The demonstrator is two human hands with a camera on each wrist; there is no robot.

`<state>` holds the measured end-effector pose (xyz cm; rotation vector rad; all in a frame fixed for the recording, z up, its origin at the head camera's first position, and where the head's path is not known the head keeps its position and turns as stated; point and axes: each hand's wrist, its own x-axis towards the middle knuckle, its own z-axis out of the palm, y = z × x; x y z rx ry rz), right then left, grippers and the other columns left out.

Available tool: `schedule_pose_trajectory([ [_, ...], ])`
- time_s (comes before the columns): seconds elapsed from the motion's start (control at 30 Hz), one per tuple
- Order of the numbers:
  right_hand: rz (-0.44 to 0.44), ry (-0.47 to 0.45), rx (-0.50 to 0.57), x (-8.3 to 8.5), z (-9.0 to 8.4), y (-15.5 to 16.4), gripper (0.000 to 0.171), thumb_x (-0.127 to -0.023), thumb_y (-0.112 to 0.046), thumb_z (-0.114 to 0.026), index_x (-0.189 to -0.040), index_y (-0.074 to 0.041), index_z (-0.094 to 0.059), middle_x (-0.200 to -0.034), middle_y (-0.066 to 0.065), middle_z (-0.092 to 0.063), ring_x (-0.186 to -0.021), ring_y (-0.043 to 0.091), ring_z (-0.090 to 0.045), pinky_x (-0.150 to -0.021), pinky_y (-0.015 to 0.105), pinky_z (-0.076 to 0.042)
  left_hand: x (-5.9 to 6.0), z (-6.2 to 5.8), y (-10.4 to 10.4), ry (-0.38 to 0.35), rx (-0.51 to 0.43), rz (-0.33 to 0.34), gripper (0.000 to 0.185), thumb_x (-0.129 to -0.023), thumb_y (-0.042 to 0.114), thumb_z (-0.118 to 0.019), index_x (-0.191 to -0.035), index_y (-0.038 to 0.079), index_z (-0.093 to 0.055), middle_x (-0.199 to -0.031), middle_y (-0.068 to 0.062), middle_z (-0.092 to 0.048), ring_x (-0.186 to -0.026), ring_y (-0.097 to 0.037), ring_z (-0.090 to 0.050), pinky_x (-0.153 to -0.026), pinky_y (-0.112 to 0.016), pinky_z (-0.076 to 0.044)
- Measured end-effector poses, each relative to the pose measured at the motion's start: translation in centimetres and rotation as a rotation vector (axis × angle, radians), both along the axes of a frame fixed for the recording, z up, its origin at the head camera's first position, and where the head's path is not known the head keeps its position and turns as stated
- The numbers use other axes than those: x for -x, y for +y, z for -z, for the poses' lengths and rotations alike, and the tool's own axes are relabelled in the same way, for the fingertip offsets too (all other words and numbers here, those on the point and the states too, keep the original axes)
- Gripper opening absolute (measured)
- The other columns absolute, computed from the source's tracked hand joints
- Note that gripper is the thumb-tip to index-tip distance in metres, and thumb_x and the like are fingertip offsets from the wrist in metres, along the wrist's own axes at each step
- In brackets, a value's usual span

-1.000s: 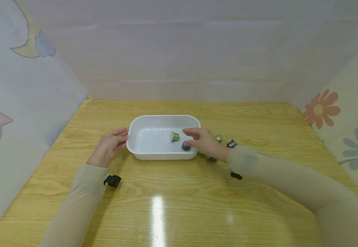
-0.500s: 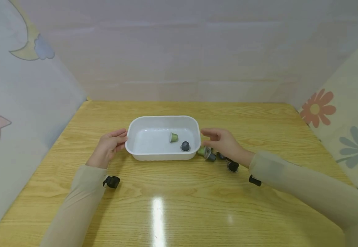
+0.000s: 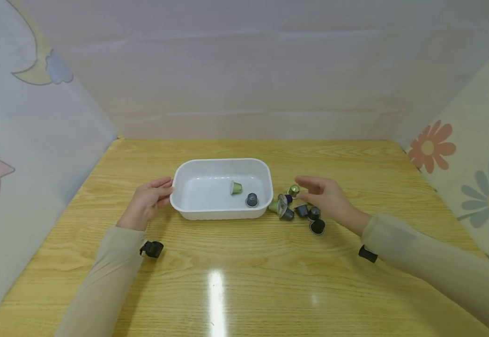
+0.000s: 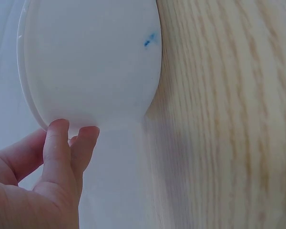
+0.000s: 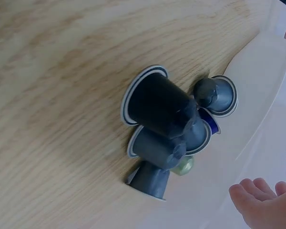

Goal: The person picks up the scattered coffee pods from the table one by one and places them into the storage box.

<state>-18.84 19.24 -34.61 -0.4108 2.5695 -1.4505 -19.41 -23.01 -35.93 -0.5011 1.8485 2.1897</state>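
Observation:
My left hand [image 3: 145,201] has its fingertips at the left end of a white tub [image 3: 221,215]. The left wrist view shows the straight fingers [image 4: 56,148] against its end wall. Inside the tub lie a pale green coffee capsule [image 3: 236,188] on its side and a dark grey capsule [image 3: 252,200] standing rim down. My right hand [image 3: 328,196], thumb and fingers apart and holding nothing, is over the right side of a loose capsule pile, its fingertips beside a shiny green capsule [image 3: 293,190]. A black capsule [image 5: 157,102] leads the pile in the right wrist view.
Several more dark capsules [image 3: 287,214] lie between the tub's right end and my right hand, one with a blue side [image 5: 209,120]. The wooden table [image 3: 270,281] meets a pale wall [image 3: 244,84] at the back, with decorated walls on both sides.
My right hand has moved right, from above the tub's right end out to the capsule pile, uncovering the dark grey capsule in the tub. The left hand stays at the tub's left end.

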Motion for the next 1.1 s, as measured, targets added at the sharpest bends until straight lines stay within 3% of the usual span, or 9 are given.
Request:
schedule_pose_trajectory([
  [0.43, 0.031, 0.008, -0.06, 0.1, 1.6, 2.0, 0.055, -0.094, -0.014, -0.067, -0.142, 0.002, -0.046, -0.147, 0.023, -0.039, -0.138, 0.04, -0.03, -0.112, 0.052, -0.028, 0.0, 0.0, -0.1, -0.003, 0.003, -0.003, 0.057, -0.098, -0.002, -0.053, -0.15, 0.0, -0.031, -0.088, 0.013, -0.066, -0.077, -0.002, -0.065, -0.064, -0.013, -0.053],
  [0.8, 0.015, -0.044, -0.113, 1.8, 3.2, 4.2, 0.063, -0.094, -0.018, -0.067, -0.148, -0.001, -0.038, -0.151, 0.024, -0.031, -0.14, 0.044, -0.022, -0.112, 0.059, -0.022, 0.2, -0.1, 0.2, -0.016, 0.0, -0.021, 0.058, -0.097, -0.003, -0.054, -0.15, 0.0, -0.032, -0.087, 0.011, -0.066, -0.073, -0.002, -0.065, -0.059, -0.013, -0.052],
  [0.97, -0.011, -0.059, -0.123, 2.5, 3.8, 4.9, 0.066, -0.094, -0.019, -0.067, -0.149, 0.0, -0.036, -0.151, 0.024, -0.031, -0.14, 0.044, -0.021, -0.112, 0.059, -0.021, 0.1, -0.1, 0.1, -0.016, 0.006, -0.02, 0.057, -0.097, -0.002, -0.054, -0.15, 0.001, -0.032, -0.09, 0.012, -0.066, -0.073, -0.001, -0.065, -0.061, -0.013, -0.052],
  [1.1, -0.029, -0.058, -0.132, 3.0, 4.1, 5.2, 0.065, -0.094, -0.017, -0.067, -0.148, 0.002, -0.035, -0.151, 0.024, -0.032, -0.14, 0.044, -0.022, -0.112, 0.058, -0.022, 0.1, -0.1, 0.1, -0.011, 0.018, -0.01, 0.057, -0.098, -0.002, -0.054, -0.15, 0.001, -0.032, -0.103, 0.007, -0.066, -0.076, -0.001, -0.065, -0.063, -0.013, -0.052],
])
